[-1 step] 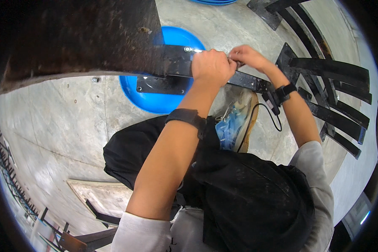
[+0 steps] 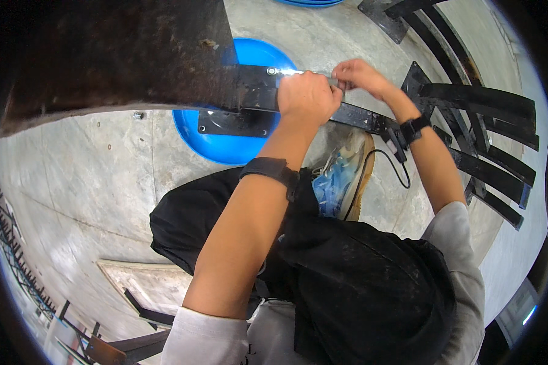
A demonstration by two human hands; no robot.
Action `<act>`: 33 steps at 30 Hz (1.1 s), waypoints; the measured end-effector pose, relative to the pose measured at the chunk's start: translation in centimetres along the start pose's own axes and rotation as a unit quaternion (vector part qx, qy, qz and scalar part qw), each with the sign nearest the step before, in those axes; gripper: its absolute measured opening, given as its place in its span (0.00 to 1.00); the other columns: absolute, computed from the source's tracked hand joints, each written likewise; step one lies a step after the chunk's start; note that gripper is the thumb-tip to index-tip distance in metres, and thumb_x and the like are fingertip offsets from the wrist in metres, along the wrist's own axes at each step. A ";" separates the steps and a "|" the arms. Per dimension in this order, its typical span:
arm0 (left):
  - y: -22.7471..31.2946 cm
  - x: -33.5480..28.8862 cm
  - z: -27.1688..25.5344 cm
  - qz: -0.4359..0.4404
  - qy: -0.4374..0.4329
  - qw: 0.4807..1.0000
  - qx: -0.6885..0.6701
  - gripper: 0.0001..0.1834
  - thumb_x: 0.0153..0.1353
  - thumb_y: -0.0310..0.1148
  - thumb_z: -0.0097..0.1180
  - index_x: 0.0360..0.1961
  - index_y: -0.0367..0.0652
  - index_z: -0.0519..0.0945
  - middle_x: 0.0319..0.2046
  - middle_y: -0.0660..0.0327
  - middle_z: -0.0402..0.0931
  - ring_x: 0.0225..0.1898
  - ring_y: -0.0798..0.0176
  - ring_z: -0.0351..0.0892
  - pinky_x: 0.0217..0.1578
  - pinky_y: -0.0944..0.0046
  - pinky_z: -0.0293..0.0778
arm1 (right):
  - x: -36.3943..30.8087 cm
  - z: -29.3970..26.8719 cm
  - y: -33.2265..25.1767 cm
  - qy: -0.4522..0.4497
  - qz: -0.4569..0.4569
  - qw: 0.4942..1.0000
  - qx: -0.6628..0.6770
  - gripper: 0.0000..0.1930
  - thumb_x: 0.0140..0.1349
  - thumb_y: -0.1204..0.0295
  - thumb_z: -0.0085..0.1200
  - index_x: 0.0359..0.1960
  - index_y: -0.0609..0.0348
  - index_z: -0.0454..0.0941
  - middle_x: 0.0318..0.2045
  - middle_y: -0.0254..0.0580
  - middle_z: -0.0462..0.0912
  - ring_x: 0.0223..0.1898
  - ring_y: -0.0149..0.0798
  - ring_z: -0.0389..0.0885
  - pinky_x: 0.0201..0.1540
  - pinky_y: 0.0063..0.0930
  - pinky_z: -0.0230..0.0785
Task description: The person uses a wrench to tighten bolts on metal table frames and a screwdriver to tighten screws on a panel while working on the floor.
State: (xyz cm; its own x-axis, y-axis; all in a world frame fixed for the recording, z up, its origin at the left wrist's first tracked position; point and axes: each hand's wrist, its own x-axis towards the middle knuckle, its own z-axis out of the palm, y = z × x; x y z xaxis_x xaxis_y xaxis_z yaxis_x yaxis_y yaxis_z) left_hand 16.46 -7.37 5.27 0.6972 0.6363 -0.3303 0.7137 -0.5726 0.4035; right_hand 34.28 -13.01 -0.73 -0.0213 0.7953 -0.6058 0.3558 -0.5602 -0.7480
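The left hand [image 2: 307,96] was closed in a fist around the handle of a slim silvery tool [image 2: 292,72], probably a wrench, whose shaft ran toward ten o'clock onto a black steel bracket [image 2: 256,91]. The right hand [image 2: 360,76] pinched something small at the tool's near end, fingertips together; what it held was too small to tell. By my judgement a fastener on the bracket was being tightened (or loosened), and the next move called for a steady turn of the tool while the right hand kept its end seated.

Below the bracket, at seven o'clock from the hands, lay a blue round basin [image 2: 225,146] on the concrete floor [image 2: 91,182]. Curved black steel strips [image 2: 487,140] fanned out at three o'clock, close to the right forearm. A blue sneaker [image 2: 341,176] sat at six o'clock.
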 end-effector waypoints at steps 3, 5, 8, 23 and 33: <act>-0.3 -0.1 -0.2 -0.001 0.005 1.000 -0.005 0.22 0.51 0.49 0.45 0.24 0.42 0.82 0.23 0.53 0.78 0.27 0.54 0.79 0.29 0.58 0.73 | 2.2 -2.1 -1.8 0.096 0.010 0.989 0.113 0.08 0.56 0.66 0.52 0.27 0.57 0.75 0.19 0.30 0.74 0.20 0.23 0.68 0.26 0.18 0.63; -0.3 -0.1 -0.2 -0.002 0.016 1.000 -0.001 0.22 0.50 0.48 0.45 0.23 0.41 0.82 0.24 0.51 0.78 0.27 0.53 0.79 0.29 0.58 0.74 | 4.8 -3.4 -3.7 0.138 -0.001 0.983 0.123 0.07 0.53 0.67 0.54 0.25 0.56 0.75 0.18 0.29 0.73 0.20 0.23 0.68 0.25 0.17 0.63; -0.4 -0.3 -0.2 -0.019 0.022 0.999 0.018 0.18 0.49 0.46 0.47 0.22 0.43 0.82 0.24 0.55 0.79 0.27 0.55 0.79 0.29 0.59 0.72 | 10.1 -4.3 -7.5 0.094 0.013 0.995 0.016 0.08 0.53 0.64 0.55 0.28 0.53 0.75 0.23 0.29 0.75 0.25 0.25 0.71 0.31 0.20 0.64; -1.5 0.0 1.0 -0.014 0.025 1.000 -0.003 0.16 0.50 0.45 0.46 0.19 0.47 0.80 0.24 0.53 0.78 0.30 0.55 0.79 0.30 0.62 0.73 | 18.2 4.1 -16.7 0.146 -0.066 0.974 -0.161 0.16 0.48 0.60 0.54 0.23 0.63 0.79 0.19 0.42 0.78 0.20 0.34 0.77 0.25 0.31 0.69; -0.6 -0.1 2.0 0.009 0.124 0.989 -0.077 0.17 0.49 0.46 0.48 0.40 0.57 0.77 0.40 0.68 0.78 0.43 0.64 0.75 0.42 0.64 0.69 | 16.4 7.3 -16.3 -0.108 -0.025 0.990 -0.087 0.12 0.58 0.65 0.47 0.39 0.58 0.74 0.33 0.38 0.78 0.35 0.34 0.75 0.40 0.36 0.69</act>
State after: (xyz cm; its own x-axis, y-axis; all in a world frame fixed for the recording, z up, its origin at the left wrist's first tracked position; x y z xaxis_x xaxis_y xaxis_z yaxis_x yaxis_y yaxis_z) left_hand 16.10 -8.10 3.30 0.6578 0.7452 -0.1098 0.6694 -0.5115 0.5387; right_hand 21.28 7.52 -0.44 -0.2356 0.7422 -0.6274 0.5051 -0.4580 -0.7315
